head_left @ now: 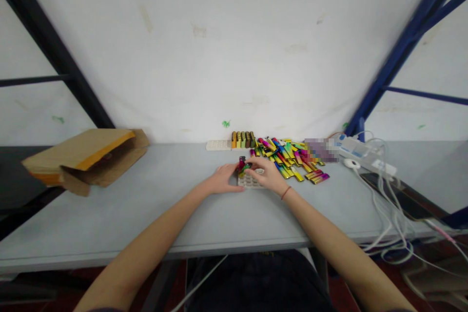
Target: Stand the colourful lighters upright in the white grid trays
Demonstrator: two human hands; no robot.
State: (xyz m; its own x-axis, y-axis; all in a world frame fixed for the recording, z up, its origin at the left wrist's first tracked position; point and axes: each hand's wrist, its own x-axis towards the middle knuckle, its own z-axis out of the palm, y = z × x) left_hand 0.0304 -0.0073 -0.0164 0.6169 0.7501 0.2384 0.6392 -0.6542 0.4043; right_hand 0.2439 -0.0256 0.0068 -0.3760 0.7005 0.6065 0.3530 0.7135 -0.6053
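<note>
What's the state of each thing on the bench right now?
left hand: closed on the multicoloured stick, above the tray
right hand: closed on the stick's other side
multicoloured stick: held upright between both hands
white tray: flat, partly under the hands
upright sticks: standing in a tight row
loose sticks: lying in a jumbled heap
brown envelope: open, flap folded out

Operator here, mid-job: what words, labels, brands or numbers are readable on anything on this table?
Nothing is readable. Any markings on the iridescent sticks are too small to read, as are any on the white power strip. The patch beside the sticks is pixelated.
</note>
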